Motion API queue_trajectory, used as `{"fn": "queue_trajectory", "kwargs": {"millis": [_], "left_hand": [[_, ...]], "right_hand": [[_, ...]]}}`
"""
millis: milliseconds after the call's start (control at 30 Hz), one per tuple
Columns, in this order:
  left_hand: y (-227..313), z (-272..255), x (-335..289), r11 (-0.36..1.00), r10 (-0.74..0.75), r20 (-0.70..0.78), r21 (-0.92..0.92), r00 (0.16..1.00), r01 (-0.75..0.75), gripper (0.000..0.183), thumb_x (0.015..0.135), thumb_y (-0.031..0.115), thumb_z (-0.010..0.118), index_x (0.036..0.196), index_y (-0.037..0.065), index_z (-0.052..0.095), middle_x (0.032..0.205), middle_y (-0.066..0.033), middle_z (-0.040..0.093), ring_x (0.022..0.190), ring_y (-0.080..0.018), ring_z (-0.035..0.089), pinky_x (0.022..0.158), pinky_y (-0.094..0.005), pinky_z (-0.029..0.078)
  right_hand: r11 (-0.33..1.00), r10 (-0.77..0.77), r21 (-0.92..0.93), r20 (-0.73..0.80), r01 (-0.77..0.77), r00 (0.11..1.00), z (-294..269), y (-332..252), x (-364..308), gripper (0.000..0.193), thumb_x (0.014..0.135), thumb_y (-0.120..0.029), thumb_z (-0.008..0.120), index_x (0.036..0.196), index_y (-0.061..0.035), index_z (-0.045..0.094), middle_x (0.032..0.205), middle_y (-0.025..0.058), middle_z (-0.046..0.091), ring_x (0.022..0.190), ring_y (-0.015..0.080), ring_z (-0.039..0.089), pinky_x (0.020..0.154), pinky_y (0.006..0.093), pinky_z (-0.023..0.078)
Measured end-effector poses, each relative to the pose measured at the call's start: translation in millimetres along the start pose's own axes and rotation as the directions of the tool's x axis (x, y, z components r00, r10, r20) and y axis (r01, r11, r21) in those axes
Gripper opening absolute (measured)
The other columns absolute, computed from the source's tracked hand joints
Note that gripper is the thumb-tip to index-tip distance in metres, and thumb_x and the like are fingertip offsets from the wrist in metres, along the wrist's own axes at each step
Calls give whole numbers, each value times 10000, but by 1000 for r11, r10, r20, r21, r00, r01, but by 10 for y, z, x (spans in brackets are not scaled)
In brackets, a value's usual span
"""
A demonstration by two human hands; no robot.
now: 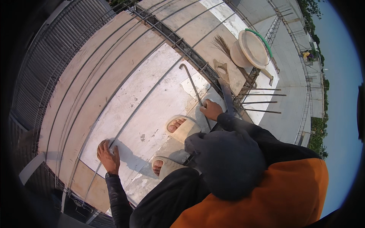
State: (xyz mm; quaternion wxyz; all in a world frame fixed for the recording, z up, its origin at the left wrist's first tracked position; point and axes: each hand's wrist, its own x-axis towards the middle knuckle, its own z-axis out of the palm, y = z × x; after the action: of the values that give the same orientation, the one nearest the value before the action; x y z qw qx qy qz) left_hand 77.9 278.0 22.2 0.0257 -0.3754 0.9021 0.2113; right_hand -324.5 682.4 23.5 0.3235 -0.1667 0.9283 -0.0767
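My left hand (108, 156) is closed around a thin steel reinforcing bar (133, 112) that runs diagonally over the pale boards. A watch sits on that wrist. My right hand (211, 109) is closed, fingers wrapped on the shaft of a hooked steel rod (191, 81). The rod's bent end points away from me, and its lower end passes beside my sandal (184, 128). Just beyond the right hand lies a handsaw (226, 93) with a wooden handle, next to a reinforcing-steel cage (178, 41).
More bars (93, 83) cross the boards at left. A beige basin (254, 49) with a green band, a bundle of thin wires (221, 45) and several bar ends (262, 95) lie at upper right. Corrugated metal sheeting (64, 45) lies beyond the left edge.
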Motion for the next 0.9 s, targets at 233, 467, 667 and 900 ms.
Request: {"fn": "queue_trajectory", "kwargs": {"millis": [233, 467, 667, 900], "left_hand": [[385, 129, -947, 981, -1, -128, -190, 992, -24, 365, 917, 140, 745, 1262, 67, 652, 1349, -147, 630, 1331, -398, 536, 1093, -512, 435], [1016, 486, -2263, 764, -352, 217, -495, 910, 414, 276, 939, 192, 746, 1178, 60, 703, 1208, -130, 693, 1117, -367, 651, 962, -469, 527], [1045, 841, -2813, 778, -507, 190, -320, 841, 541, 568, 902, 320, 767, 1417, 131, 622, 1489, -151, 559, 1390, -389, 512, 1104, -502, 474], [988, 710, -2416, 808, -569, 57, -150, 821, 570, 822, 828, 322, 829, 1550, 119, 492, 1571, -209, 430, 1470, -450, 392, 1190, -575, 356]], "right_hand": [[992, -25, -119, 79, 34, 997, -19, 11, -30, 387, 877, -359, 714, 1020, -14, 615, 923, 237, 729, 920, 446, 719, 829, 527, 536], [989, 45, -143, 40, -39, 998, -62, -40, 197, 350, 897, -275, 646, 1115, -6, 597, 989, 235, 740, 975, 411, 728, 878, 495, 535], [930, 45, -367, 184, 26, 982, -165, -11, 306, 396, 901, -297, 662, 1180, -17, 645, 1034, 217, 770, 1017, 401, 745, 905, 503, 549], [689, -73, -658, 354, 304, 932, -537, -810, 486, 410, 894, -447, 734, 957, -42, 724, 1000, 239, 761, 960, 407, 740, 860, 505, 557]]}}
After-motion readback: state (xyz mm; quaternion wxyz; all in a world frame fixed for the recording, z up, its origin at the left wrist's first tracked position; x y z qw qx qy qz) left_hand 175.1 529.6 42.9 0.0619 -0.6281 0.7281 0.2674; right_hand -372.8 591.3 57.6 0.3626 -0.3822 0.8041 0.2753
